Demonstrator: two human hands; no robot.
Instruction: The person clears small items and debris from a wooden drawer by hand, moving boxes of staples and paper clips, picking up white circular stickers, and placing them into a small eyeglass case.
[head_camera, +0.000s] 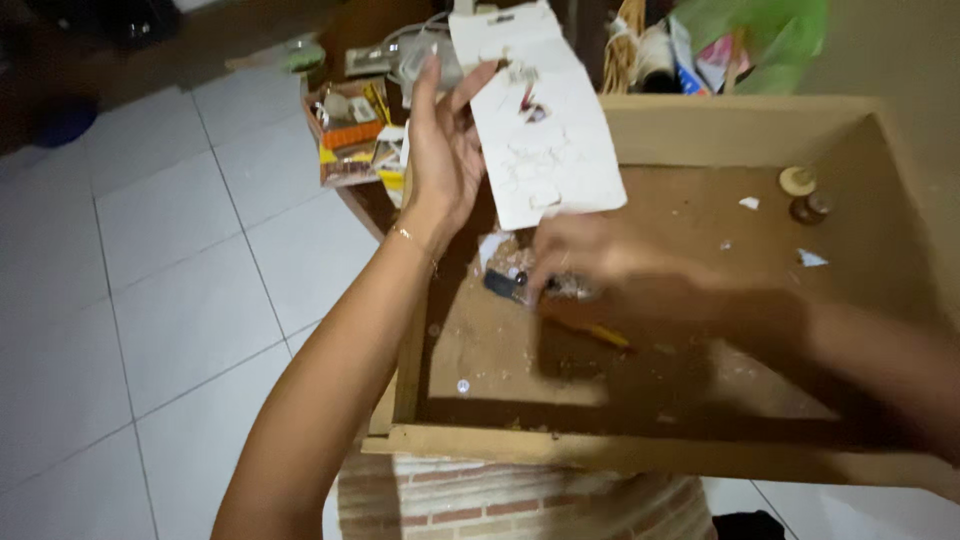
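Note:
My left hand (442, 150) is raised over the back left corner of a shallow wooden drawer (640, 455), fingers pinching the edge of a worn white sheet of paper (545, 130) that stands upright. My right hand (590, 262) is blurred, down on the drawer floor with fingers curled over a small pile of bits: a dark blue object (502, 285) and something shiny. Whether it grips anything cannot be told. A yellow pencil (600, 333) lies just under that hand.
A round cream knob (797, 180), a small brown cap (809, 208) and white scraps (811, 258) lie at the drawer's back right. Behind it stand a cluttered open box (350, 140), a green bag (770, 30) and wicker. White floor tiles (160, 280) spread to the left.

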